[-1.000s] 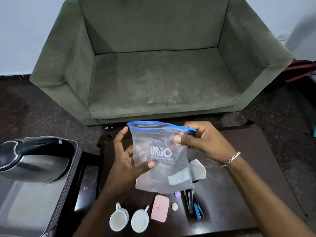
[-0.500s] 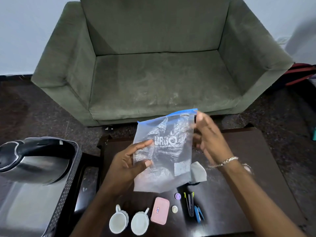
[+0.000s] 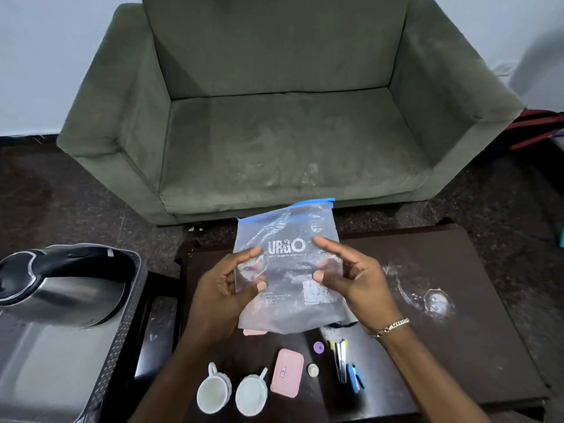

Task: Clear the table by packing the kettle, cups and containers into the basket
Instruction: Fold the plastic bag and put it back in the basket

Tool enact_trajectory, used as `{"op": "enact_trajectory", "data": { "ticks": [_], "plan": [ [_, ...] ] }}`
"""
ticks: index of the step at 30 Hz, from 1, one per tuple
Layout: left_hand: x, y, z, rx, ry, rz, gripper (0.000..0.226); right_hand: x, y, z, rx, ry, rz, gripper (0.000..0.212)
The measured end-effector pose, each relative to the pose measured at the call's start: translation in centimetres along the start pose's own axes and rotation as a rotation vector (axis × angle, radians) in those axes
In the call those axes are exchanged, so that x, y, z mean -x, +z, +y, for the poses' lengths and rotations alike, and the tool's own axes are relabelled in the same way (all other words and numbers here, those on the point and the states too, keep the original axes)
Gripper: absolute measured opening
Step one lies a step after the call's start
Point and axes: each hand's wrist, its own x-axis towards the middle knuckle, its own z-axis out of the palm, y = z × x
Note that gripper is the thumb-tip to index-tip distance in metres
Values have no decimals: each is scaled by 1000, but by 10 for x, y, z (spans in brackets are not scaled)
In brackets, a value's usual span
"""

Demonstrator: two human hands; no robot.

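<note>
holding a clear zip bag (image 3: 290, 303) above the dark table (image 3: 442, 270) with both hands. a second ago, had its blue-edged mouth pulled open from the top by the right hand; half a second ago, had it tipped at a slant with that hand loose beside the edge. now brought lower and squared face-on, printed side toward the camera, blue strip uppermost and seemingly run closed, though hard to say for certain. pinched at its left edge by the left hand (image 3: 222, 288), thumb in front and fingers seen dimly through the plastic behind. gripped the same way at the right edge by the right hand (image 3: 351, 285), thumb and forefinger laid on the front face. looks flat and empty, so probably being smoothed or readied rather than filled. means little progress on the packing itself in this last second. already in the basket (image 3: 128, 315) at the left: the kettle (image 3: 61, 288). waiting on the table near the front edge: two white cups (image 3: 212, 395), side by side, and a pink container (image 3: 287, 376) just to their right, none of them touched. next likely to need one hand freed from the bag to reach for these.
</note>
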Motion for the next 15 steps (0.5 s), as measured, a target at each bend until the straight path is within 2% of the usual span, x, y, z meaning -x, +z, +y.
{"op": "enact_trajectory", "data": {
  "ticks": [6,9,13,15],
  "plan": [
    [5,7,2,-83,-65,134,50,2,-5,-2,149,74,101,48],
    [8,13,9,-290,24,225,37,4,-2,-1,283,53,129,41],
    [7,16,12,-534,101,277,13,5,0,-3,418,4,172,21],
    [6,19,13,-557,141,296,10,6,1,-3,459,-1,191,16]
  ]
}}
